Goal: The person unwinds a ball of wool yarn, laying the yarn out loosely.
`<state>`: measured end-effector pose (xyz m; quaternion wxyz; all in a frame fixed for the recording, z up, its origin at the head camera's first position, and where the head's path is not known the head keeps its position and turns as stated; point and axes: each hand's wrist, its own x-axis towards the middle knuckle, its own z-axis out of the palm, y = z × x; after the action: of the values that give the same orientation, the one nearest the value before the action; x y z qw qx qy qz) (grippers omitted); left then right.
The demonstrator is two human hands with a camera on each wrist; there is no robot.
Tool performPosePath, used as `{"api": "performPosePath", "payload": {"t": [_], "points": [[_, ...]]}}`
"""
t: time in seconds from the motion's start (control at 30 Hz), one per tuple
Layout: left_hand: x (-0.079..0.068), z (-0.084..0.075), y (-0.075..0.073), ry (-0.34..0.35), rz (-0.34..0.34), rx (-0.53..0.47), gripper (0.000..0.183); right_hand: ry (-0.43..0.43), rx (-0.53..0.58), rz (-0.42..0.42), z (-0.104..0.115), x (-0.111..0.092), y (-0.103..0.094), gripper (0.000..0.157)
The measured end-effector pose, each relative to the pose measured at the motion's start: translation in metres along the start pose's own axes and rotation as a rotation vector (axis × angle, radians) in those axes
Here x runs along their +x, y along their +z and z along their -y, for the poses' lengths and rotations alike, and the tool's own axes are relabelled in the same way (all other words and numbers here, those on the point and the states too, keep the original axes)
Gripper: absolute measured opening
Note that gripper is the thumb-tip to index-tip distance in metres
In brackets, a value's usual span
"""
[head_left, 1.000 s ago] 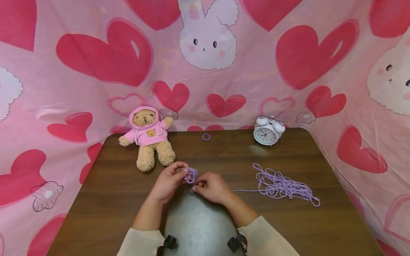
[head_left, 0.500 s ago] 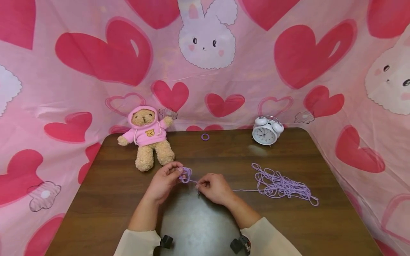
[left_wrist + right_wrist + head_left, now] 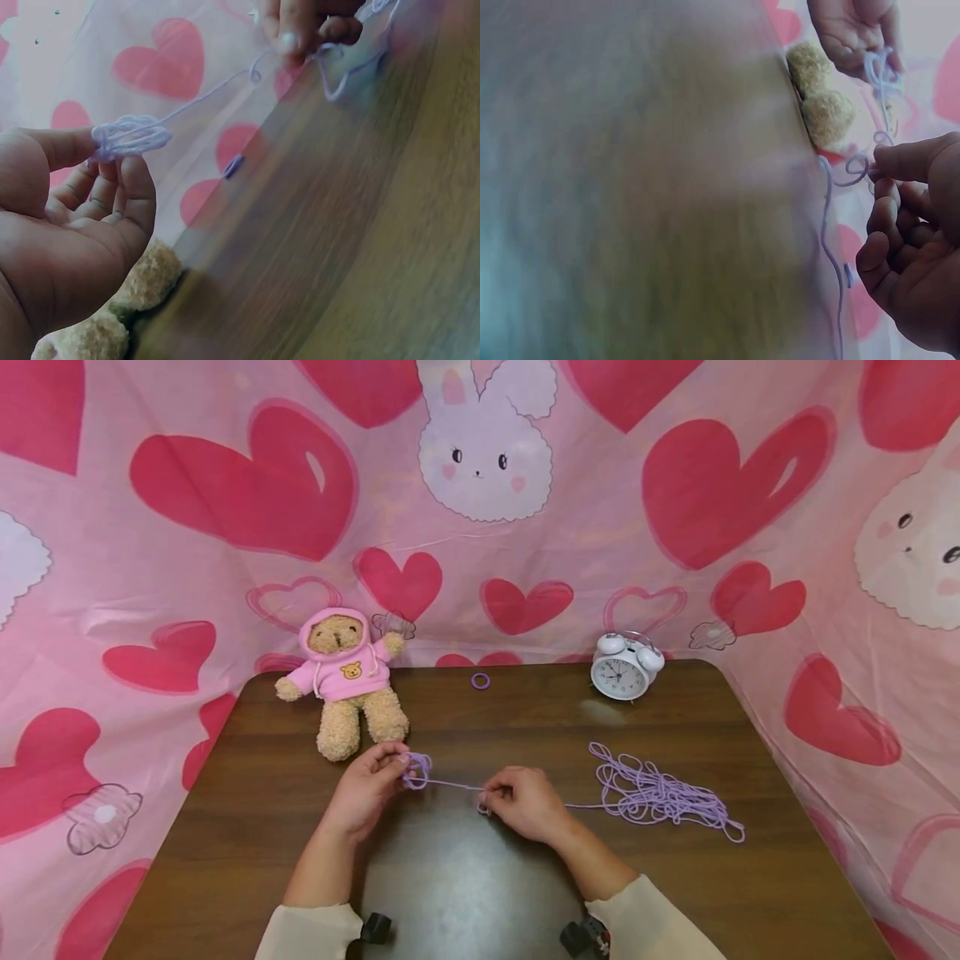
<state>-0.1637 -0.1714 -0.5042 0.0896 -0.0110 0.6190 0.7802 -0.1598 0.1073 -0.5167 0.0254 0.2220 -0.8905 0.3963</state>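
Observation:
Between the thumb and fingers of my left hand [image 3: 360, 797] a small looped bundle of light purple yarn [image 3: 422, 772] is pinched. A strand [image 3: 450, 784] runs from it, nearly straight, to my right hand [image 3: 525, 803], whose thumb and forefinger pinch it. The left wrist view shows the bundle's loops [image 3: 135, 137] standing out past the left fingertips. In the right wrist view a small curl of yarn [image 3: 851, 169] sticks out beside the right fingertips. The yarn's path inside the right fingers is hidden. Both hands are above the table, apart from each other.
A loose tangle of purple yarn [image 3: 667, 795] lies on the wooden table [image 3: 465, 893] to the right, its strand leading toward the right hand. A teddy bear in a pink hoodie [image 3: 348, 677], a purple ring [image 3: 480, 681] and a white alarm clock [image 3: 622, 668] are at the back.
The hands have moved apart, left hand leftward and right hand rightward. The yarn between bundle and right fingers has lengthened and straightened. Tangle, bear, ring and clock stay put.

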Motion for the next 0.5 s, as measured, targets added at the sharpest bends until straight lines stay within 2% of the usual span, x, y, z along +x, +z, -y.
{"api": "performPosePath", "payload": {"t": [0.27,0.5], "points": [[-0.003,0.001,-0.012,0.018,-0.038,-0.009,0.008,0.003,0.004,-0.034,-0.010,-0.006,-0.016,0.005],[-0.006,0.000,-0.020,0.003,-0.053,-0.005,0.007,0.020,-0.009,-0.055,-0.019,-0.015,-0.031,0.007]]}}
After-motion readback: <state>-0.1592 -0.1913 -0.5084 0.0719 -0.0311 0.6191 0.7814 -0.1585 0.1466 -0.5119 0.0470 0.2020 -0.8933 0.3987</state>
